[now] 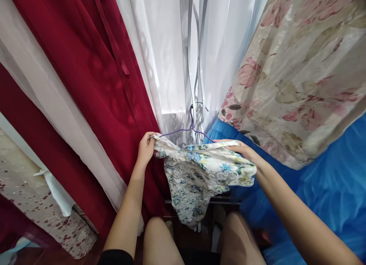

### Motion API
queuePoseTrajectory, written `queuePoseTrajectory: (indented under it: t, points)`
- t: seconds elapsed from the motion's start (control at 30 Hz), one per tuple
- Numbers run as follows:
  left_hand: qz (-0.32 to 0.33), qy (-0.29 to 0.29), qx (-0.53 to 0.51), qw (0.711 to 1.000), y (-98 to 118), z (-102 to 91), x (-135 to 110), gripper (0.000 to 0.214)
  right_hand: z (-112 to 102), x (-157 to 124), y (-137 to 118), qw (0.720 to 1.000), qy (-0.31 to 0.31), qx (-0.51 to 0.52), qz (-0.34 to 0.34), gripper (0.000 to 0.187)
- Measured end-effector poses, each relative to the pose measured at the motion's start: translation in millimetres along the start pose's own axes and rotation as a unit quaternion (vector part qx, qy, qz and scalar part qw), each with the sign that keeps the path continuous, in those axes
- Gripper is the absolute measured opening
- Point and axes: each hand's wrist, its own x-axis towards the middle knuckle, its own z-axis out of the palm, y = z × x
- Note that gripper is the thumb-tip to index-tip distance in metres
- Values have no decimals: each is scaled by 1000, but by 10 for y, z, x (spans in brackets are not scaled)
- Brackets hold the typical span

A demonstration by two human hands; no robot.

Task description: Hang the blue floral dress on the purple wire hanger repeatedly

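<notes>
One purple wire hanger (191, 128) sits at the middle of the scene, its hook up against the pale window bars (196, 47); whether it is caught on them cannot be told. One floral garment (200, 173), blue and yellow on white, is draped just below the hanger and hangs down from it. Two hands hold it. The left hand (145, 147), left of the hanger, is curled closed on the garment's left corner. The right hand (243, 150), right of the hanger, has its fingers laid long over the top edge, clasping the cloth. A red curtain (94, 78) hangs left of the hanger, one flowered cloth (300, 74) up to its right, blue sheeting (328, 181) beneath that. Two bare knees (160, 238) show below.
</notes>
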Motion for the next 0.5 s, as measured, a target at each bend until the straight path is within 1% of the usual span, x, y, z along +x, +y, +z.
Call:
queuePoseTrajectory:
  t: [0.07,0.13,0.17,0.2,0.23,0.27,0.3,0.33,0.4,0.43,0.5]
  points:
    - [9,5,-52,999,121,133,11,21,-9,-53,5,1000,17,11,8,45]
    - [19,18,-62,998,232,187,-34,32,-15,-135,39,999,33,35,8,45]
    - [19,25,-59,998,280,183,-68,37,-19,-183,79,998,43,55,5,46]
    - [18,29,-48,998,323,164,-104,36,-26,-235,138,995,57,79,2,47]
    - [15,25,-30,999,358,132,-141,30,-36,-288,214,992,76,103,1,47]
    - [10,10,-5,1000,389,95,-178,20,-50,-341,305,987,105,123,0,46]
    - [4,-12,22,1000,414,56,-213,14,-66,-391,400,981,141,136,-3,44]
    - [-2,-39,47,998,438,21,-246,18,-83,-436,490,973,181,140,-10,42]
    - [-13,-93,69,993,492,-27,-304,28,-111,-503,607,957,258,125,-50,40]
    - [-17,-109,67,992,527,-38,-329,30,-120,-518,617,949,284,111,-83,42]
    - [-15,-112,54,992,626,-39,-373,31,-125,-497,528,934,306,92,-159,52]
